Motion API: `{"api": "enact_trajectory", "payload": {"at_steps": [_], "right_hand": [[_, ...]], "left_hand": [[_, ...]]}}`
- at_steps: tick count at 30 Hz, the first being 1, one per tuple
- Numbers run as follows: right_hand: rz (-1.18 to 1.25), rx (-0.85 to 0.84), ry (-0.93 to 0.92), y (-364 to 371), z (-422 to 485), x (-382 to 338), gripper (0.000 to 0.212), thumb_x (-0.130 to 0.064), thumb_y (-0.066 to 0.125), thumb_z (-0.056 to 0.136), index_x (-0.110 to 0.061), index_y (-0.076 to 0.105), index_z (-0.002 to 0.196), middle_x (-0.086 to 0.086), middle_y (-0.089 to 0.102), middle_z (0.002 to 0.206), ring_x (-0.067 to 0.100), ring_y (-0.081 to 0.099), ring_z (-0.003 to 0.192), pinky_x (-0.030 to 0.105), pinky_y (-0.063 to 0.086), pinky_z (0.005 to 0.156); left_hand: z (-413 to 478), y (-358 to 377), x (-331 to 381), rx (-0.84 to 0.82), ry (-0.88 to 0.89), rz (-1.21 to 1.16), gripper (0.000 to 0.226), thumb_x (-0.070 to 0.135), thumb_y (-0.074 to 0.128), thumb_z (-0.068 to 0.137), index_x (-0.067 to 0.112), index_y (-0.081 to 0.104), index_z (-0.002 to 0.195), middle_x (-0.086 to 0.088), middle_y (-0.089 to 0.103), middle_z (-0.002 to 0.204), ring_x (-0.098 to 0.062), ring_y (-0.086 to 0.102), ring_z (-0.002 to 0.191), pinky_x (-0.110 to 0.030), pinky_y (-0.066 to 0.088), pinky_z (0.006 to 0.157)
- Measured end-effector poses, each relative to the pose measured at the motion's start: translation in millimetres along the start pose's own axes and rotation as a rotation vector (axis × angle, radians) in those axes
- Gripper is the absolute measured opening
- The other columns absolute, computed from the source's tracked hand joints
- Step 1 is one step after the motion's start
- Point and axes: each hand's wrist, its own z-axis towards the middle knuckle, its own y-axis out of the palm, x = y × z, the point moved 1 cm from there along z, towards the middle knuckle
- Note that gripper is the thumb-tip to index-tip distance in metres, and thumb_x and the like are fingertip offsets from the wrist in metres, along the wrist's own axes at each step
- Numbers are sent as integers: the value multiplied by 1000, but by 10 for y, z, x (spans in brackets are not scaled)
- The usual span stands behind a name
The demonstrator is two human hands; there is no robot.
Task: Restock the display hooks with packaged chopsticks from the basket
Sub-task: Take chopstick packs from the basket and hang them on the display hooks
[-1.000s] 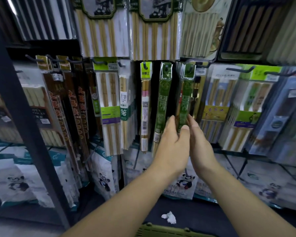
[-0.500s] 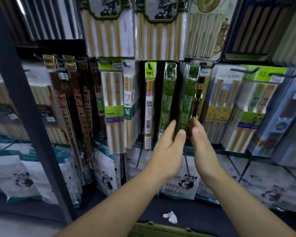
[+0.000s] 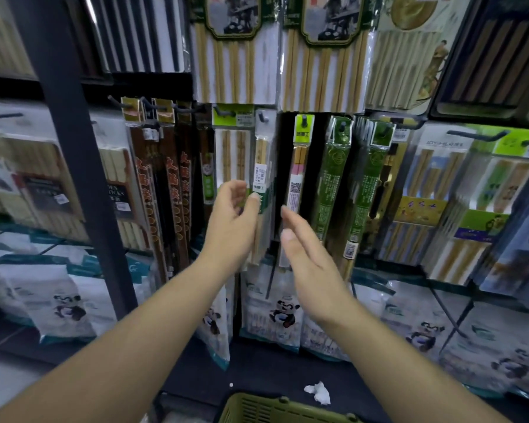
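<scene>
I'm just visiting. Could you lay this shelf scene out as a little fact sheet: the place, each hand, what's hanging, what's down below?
Place: shop rack with hooks hung with packaged chopsticks
Left hand: fingers loosely curled, in front of a clear chopstick pack, holding nothing
Right hand: fingers straight, empty, in front of the pink-banded pack
Further right: two green packs on their hooks
Below: green basket, only its rim in view; crumpled white paper
</scene>
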Motion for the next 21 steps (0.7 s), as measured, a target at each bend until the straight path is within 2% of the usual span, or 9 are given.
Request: {"api": "enact_trajectory", "payload": {"at_steps": [2,4,6,7,10,12,14,16,21], "right_hand": [[71,-16,70,155,245,-11,58,-60,28,103,-48,17,158,-33,21,153,-22,19,133,14,16,110],[105,24,99,277,474,-21,60,-60,22,104,-44,9,160,-23,16,162,-10,12,135,22,11,114],[138,82,104,374,663,-20,60,-57,20,105,-39,5,161,-16,13,167,-8,12,133,21,9,112],[151,117,104,414,743,-13,60,-55,19,106,-36,5,162,-13,13,167,-8,12,132,20,9,112],[193,185,111,486,938,42,61,-54,20,108,-29,13,163,-8,17,169,-5,14,141,26,7,122],[228,186,144,502,1024,93,64,-59,20,106,-28,21,162,-6,23,168,5,19,151,37,12,128],[233,200,162,497,1056,121,65,-61,19,105,-29,26,161,-5,27,167,9,22,153,41,15,127],[246,206,155,491,1029,116,65,-61,20,105,-29,25,161,-4,27,167,9,22,152,41,16,127],[181,137,63,507,747,54,60,-56,18,107,-35,7,163,-14,16,168,-3,16,150,33,15,126]], "left_hand": [[146,18,-14,-52,-53,-19,39,27,54,108,14,47,144,5,54,138,-9,51,128,-21,39,108],[252,55,-32,-92,-112,-54,46,31,50,109,14,43,150,7,49,139,-7,46,130,-4,37,95],[319,89,-60,-116,-153,-84,50,35,48,110,13,41,154,10,45,137,-3,41,128,10,33,75],[340,104,-70,-129,-166,-105,51,36,46,110,13,41,155,10,45,139,-2,40,128,10,32,75],[366,143,-111,-165,-186,-178,54,42,43,110,16,40,157,4,42,160,-2,37,139,-14,28,112],[353,168,-135,-166,-221,-247,54,42,43,110,17,40,157,0,38,164,-5,35,145,-31,22,125],[341,190,-154,-168,-245,-293,53,39,43,110,16,40,157,-1,40,164,-9,36,148,-37,22,128],[309,185,-149,-170,-235,-276,52,39,42,111,16,40,157,-1,40,164,-10,36,149,-35,23,127],[183,108,-152,-156,-186,-278,42,28,44,111,17,47,151,-4,50,156,-14,47,143,-37,36,122]]}}
